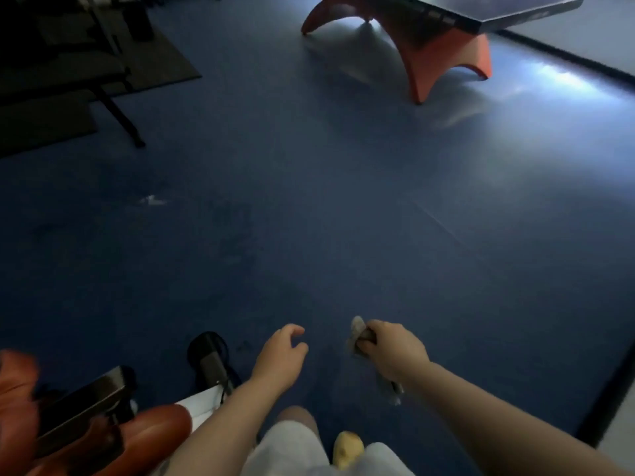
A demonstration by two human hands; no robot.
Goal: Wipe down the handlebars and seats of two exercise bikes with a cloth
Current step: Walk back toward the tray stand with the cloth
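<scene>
The blue floor filled the view, with no exercise bike clearly visible. Above it, the right hand gripped the bunched cloth, probably ready for wiping; just beside it, the left hand hung loosely curled, empty.

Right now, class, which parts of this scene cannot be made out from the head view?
- Exercise bike: cut off by the left and bottom edges, blurred; its seat is unseen.
- Cloth: mostly wrapped inside the right hand.
- Table: top cropped by the upper edge.
- Dark equipment: too dim to identify.
</scene>
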